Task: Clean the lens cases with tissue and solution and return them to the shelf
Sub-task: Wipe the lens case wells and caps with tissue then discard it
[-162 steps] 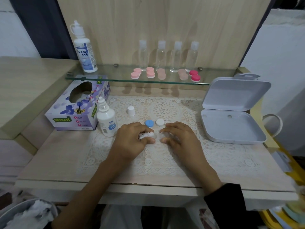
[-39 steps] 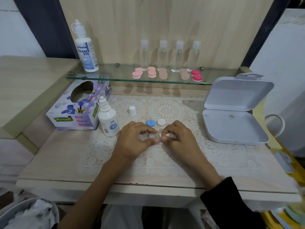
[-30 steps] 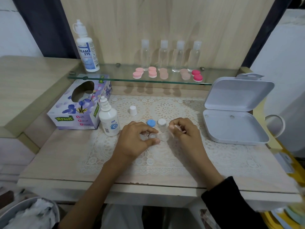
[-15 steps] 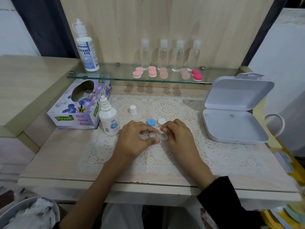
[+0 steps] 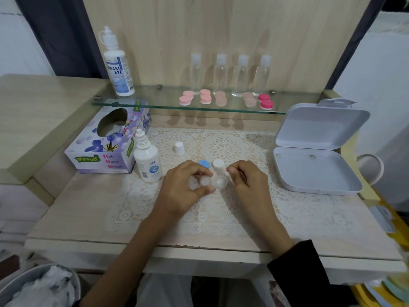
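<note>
A clear double-well lens case (image 5: 213, 182) lies open on the lace mat. My left hand (image 5: 184, 189) pinches its left end between thumb and fingers. My right hand (image 5: 249, 181) pinches a small wad of white tissue (image 5: 229, 175) just right of the case's right well, which shows uncovered. The case's blue cap (image 5: 204, 164) and white cap (image 5: 218, 164) lie just behind it. A small uncapped solution bottle (image 5: 147, 161) stands to the left, with its white cap (image 5: 179, 148) on the mat. Several pink and red lens cases (image 5: 205, 99) sit on the glass shelf (image 5: 155, 105).
A purple tissue box (image 5: 104, 145) stands at the left. An open white hinged box (image 5: 316, 171) sits at the right. A large solution bottle (image 5: 117, 67) and several clear bottles (image 5: 230, 74) stand on the shelf. A bin with used tissue (image 5: 39, 286) is at the bottom left.
My right hand with the tissue has drawn back a little to the right off the case's right well. My left hand keeps its hold on the case.
</note>
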Demonstrator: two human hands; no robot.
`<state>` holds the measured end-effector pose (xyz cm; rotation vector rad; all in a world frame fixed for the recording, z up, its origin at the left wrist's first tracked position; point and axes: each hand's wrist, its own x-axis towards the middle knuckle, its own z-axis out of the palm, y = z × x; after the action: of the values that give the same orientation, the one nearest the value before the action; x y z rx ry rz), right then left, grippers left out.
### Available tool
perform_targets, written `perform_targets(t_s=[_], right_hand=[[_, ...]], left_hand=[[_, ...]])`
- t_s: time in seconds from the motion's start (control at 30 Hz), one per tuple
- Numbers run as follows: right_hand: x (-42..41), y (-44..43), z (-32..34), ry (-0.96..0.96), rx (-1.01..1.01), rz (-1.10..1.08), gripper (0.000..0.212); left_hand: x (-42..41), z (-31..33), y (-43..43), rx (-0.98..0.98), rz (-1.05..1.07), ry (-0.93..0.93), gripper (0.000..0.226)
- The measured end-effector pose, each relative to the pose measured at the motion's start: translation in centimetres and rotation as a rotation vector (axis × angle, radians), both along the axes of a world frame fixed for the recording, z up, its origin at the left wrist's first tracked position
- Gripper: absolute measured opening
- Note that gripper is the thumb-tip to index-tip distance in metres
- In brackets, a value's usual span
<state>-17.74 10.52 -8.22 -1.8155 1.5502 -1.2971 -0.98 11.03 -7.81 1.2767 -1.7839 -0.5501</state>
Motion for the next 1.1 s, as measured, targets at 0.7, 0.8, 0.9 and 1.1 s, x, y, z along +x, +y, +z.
perform_targets(t_s=[0.7,0.8,0.9,1.1], right_hand=[[0.2,0.5,-0.4,0.048,-0.025,0.143,0.011],[0.1,0.4,-0.4,0.040,-0.028,0.124,0.014],[0.1,0.4,-0.3,0.005,-0.022,0.083,0.013],[0.1,0.6,0.1,-0.055,-0.139,0.093,0.016]], left_hand=[[0.8,-0.2,0.2,0.010,-0.019,0.036,0.039],[0.9,-1.0,-0.1,-0.029,0.062,-0.091,0.044],[0.8,-1.5,-0.1,-0.070,0.117,-0.170,0.042],[0.6,-0.5,0.2,-0.072,0.114,-0.158,0.033]])
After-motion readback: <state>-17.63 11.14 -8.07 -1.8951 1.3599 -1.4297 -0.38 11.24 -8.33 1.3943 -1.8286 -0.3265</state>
